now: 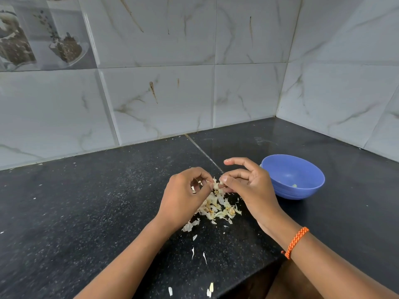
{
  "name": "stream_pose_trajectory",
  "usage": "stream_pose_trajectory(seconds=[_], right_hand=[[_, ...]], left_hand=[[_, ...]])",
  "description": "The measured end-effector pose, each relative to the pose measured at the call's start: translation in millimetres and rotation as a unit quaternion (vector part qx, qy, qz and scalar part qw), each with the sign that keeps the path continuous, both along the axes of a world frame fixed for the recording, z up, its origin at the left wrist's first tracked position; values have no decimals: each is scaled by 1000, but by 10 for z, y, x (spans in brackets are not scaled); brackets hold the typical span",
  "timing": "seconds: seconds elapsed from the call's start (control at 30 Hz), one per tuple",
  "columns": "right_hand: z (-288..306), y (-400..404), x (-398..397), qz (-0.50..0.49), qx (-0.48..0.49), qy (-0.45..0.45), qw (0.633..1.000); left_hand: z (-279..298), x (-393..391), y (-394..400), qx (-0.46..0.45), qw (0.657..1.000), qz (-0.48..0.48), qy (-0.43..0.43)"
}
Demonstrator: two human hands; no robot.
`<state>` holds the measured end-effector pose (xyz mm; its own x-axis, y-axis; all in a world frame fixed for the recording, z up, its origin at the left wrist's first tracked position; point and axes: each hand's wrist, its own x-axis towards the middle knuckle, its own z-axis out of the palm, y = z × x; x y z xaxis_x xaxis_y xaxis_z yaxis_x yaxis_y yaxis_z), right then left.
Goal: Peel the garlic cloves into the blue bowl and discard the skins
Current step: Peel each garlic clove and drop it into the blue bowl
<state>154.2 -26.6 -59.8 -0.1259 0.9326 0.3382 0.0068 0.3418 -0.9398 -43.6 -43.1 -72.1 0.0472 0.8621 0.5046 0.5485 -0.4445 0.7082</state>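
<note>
Black speckled stone counter, backed by grey marble-look wall tiles meeting at a corner.

Item 1: blue bowl, set on the counter just beyond the right-hand knuckles, upright; contents were 1 small pale piece near its bottom, too small to identify with certainty.

Item 2: garlic clove, partly skinned, held above the counter between the fingertips of both hands.

Item 3: left hand, fingers curled, fingertips pinching the clove and its loose skin.

Item 4: right hand, thumb and middle fingers pinching the same clove from the opposite side; index finger lifted clear and extended. Orange braided band on the right wrist.

Item 5: heap of garlic skins, papery, cream with brown marks, lying on the counter directly beneath the fingers and between the 2 wrists; partly hidden by the left hand.

Item 6: stray skin flakes, scattered on the counter toward the person from the fingers, between the forearms, with a few more at the counter's near edge.

Item 7: grout seam in the counter, running away from the fingertips toward the wall.
</note>
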Motion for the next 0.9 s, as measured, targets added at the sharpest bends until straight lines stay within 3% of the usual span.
stream_pose_trajectory(seconds=[0.13,0.23,0.53,0.77,0.9], right_hand=[[56,6,32,-7,16,-26,1000],[239,77,154,-13,76,-116,990],[501,527,962,-153,101,-350,919],[462,564,1008,-172,91,-364,911],[483,421,711,-110,129,-338,926]], left_hand=[[-18,-53,14,8,996,62,65],[-23,-117,19,19,984,117,134],[-75,-189,72,29,962,176,204],[-95,-253,129,30,963,181,198],[-128,-313,202,38,962,197,185]])
